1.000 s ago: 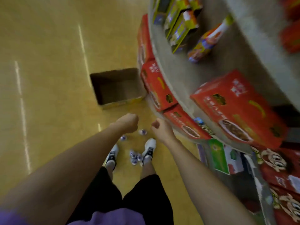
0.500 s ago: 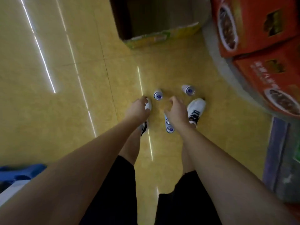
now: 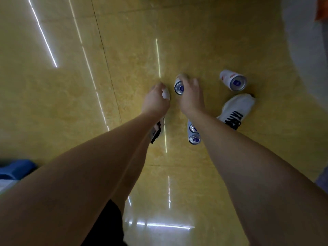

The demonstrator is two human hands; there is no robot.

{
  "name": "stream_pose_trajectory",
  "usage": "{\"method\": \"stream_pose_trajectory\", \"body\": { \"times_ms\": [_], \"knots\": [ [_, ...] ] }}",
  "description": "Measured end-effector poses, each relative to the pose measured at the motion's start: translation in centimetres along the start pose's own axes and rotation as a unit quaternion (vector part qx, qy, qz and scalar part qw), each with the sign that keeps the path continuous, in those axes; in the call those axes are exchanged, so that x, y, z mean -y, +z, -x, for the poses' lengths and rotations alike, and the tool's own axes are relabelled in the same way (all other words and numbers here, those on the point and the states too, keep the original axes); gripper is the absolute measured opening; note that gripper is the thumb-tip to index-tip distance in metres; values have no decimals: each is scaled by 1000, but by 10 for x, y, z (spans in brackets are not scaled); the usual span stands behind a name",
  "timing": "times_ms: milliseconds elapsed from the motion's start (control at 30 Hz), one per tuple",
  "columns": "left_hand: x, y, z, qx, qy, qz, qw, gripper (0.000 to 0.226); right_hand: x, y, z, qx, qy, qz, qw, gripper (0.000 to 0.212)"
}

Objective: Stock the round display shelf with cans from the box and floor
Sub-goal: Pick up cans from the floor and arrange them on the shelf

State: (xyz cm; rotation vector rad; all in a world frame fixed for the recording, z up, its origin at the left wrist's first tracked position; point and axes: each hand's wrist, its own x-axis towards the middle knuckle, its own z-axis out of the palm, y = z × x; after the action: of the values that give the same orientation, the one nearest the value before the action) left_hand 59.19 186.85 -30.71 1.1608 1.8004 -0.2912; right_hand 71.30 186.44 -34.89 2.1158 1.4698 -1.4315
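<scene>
My right hand (image 3: 190,96) grips a can (image 3: 178,87) on the floor (image 3: 124,59), while my left hand (image 3: 155,101) is curled, and I cannot tell if it holds anything.

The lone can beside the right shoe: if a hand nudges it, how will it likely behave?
The can looks tall and narrow, standing on glossy floor, so a high push would likely tip it. Once down, its round body should roll. Its smooth metal may slip in a loose grip. Its weight cannot be judged.

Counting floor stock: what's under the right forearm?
Two cans stand on the floor, tops showing, partly covered by the right forearm. Any further cans beneath it are hidden.
</scene>
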Motion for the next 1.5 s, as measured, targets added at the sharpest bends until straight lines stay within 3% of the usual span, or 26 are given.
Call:
{"method": "stream_pose_trajectory", "body": {
  "times_ms": [233, 400, 600, 833, 933, 1167, 1333, 1500],
  "knots": [
    [16, 26, -23, 19, 5, -21, 1000, 34, -3, 20, -26, 18, 11, 31, 999, 56],
    [8, 17, -6, 17, 13, -33, 999, 30, -2, -9, -9, 25, -3, 2, 1000, 52],
    [-25, -28, 43, 32, 42, -42, 998, 31, 12, -93, 55, 27, -32, -12, 999, 53],
    [-116, -136, 124, 48, 99, -25, 994, 50, 63, -239, 162, 4, -39, 23, 999, 64],
    [-160, -186, 172, 60, 150, -50, 986, 55, 88, -311, 221, -5, -44, 21, 999, 58],
    [-279, -310, 298, 84, 295, -123, 944, 69, 157, -468, 375, -64, -110, -72, 989, 42],
    [-349, -389, 384, 78, 430, -90, 895, 79, 199, -561, 482, -148, -146, -109, 972, 45],
    [-413, -450, 475, 57, 543, -81, 834, 55, 226, -625, 591, -242, -171, -157, 942, 53]
  ]
}}
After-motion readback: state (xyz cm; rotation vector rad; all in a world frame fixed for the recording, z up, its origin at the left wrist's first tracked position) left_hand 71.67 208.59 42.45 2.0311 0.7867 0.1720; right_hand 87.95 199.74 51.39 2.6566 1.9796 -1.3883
